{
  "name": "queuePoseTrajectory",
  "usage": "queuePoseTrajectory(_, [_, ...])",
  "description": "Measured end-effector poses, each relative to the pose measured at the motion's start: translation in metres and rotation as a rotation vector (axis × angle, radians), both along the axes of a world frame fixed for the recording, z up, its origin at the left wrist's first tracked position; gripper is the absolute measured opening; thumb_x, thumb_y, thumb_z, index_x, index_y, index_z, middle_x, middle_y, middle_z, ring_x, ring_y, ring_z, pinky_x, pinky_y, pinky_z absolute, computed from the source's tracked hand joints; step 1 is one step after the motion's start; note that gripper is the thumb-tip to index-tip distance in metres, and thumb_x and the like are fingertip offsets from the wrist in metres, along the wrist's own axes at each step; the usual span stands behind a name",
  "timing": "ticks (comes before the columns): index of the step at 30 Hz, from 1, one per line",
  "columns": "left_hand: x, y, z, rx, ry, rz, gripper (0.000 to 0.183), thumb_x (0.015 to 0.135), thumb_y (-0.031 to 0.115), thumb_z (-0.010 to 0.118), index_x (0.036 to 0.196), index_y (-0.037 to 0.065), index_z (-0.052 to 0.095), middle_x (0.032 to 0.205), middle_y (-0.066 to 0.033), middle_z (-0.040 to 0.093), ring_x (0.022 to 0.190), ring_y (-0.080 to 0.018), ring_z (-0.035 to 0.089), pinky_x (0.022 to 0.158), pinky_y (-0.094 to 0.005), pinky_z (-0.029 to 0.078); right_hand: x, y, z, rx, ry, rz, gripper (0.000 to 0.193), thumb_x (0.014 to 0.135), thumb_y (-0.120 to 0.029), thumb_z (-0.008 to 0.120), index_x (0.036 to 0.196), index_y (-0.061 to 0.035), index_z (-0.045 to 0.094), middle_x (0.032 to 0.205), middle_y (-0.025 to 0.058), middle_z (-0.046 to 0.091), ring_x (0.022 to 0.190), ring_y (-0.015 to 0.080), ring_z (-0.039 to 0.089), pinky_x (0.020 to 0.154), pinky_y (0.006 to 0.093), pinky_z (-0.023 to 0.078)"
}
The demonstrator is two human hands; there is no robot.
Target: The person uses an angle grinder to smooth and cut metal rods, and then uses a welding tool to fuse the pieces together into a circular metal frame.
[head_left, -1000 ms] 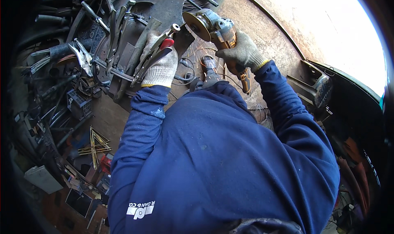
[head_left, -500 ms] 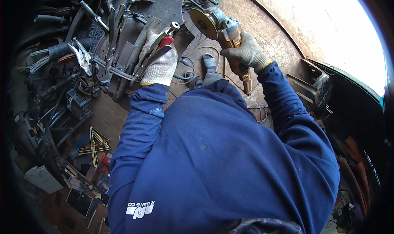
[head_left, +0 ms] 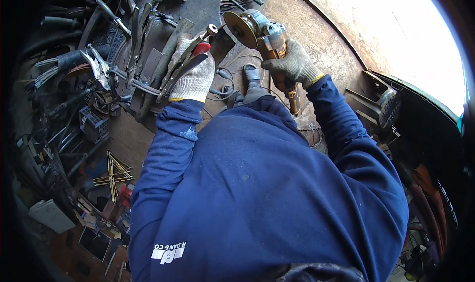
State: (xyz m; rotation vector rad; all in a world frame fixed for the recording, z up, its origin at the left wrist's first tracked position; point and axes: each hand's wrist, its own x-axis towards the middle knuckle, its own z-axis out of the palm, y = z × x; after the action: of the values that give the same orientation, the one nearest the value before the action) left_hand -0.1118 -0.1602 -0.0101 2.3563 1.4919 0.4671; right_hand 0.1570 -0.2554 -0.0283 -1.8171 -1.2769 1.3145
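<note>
My right hand point(head_left: 292, 63), in a grey knit glove, is wrapped round the yellow-and-black body of an angle grinder point(head_left: 271, 43). The grinder's round disc point(head_left: 240, 29) points up and left, apart from the metal pieces beside it. My left hand point(head_left: 194, 76), in a pale knit glove, is closed at the edge of the metal workpiece point(head_left: 168, 54). A locking clamp point(head_left: 189, 69) with a red lever lies across this glove and hides part of it. The fingertips are out of sight, so what they hold cannot be made out.
More locking pliers point(head_left: 97, 67) grip the metal pieces to the left. Power cables point(head_left: 231, 79) run over the floor near my foot point(head_left: 253, 84). Thin brass-coloured rods point(head_left: 113, 175) lie at lower left, among tools and scrap. A black metal part point(head_left: 381, 106) stands at right.
The grinder and my right hand have shifted slightly left, bringing the disc a little nearer the clamped metal. My left hand stays almost where it was.
</note>
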Motion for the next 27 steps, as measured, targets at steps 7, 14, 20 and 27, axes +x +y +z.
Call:
queuePoseTrajectory(7, [0.011,-0.003,0.026,-0.187,0.102,0.042,0.04,0.087,0.005,0.058,0.127,0.011,0.063,0.112,-0.0223,0.063,0.104,-0.0415,0.063,0.088,-0.0481,0.053,-0.001,0.001,0.0,0.001,0.007,0.011,0.073,0.06,-0.042,0.087,0.117,-0.0025,0.063,0.099,0.0175,0.071,0.092,0.0301,0.07,0.086,0.0387,0.054])
queuePoseTrajectory(14, [0.011,-0.005,0.027,-0.159,0.089,0.017,0.039,0.086,0.004,0.057,0.124,0.01,0.064,0.115,-0.0219,0.064,0.106,-0.0414,0.061,0.091,-0.0482,0.052,-0.002,0.002,0.003,0.015,-0.005,-0.013,0.074,0.06,-0.043,0.087,0.117,-0.0026,0.064,0.1,0.0178,0.072,0.093,0.0309,0.07,0.086,0.0392,0.054])
queuePoseTrajectory(20, [0.008,-0.003,0.023,-0.169,0.059,0.035,0.038,0.085,0.002,0.057,0.121,0.009,0.066,0.112,-0.0221,0.065,0.104,-0.0417,0.062,0.089,-0.0482,0.052,-0.002,0.007,0.007,0.027,-0.033,0.006,0.074,0.059,-0.043,0.088,0.117,-0.0029,0.064,0.101,0.0183,0.072,0.094,0.0317,0.07,0.086,0.0396,0.054])
queuePoseTrajectory(27, [0.009,0.001,0.015,-0.162,0.07,0.047,0.039,0.084,0.002,0.057,0.121,0.008,0.067,0.111,-0.0223,0.066,0.101,-0.0425,0.064,0.086,-0.0487,0.053,-0.002,0.006,-0.002,0.045,-0.011,-0.018,0.073,0.059,-0.041,0.088,0.116,-0.0028,0.065,0.099,0.0177,0.072,0.091,0.0294,0.07,0.085,0.0391,0.054])
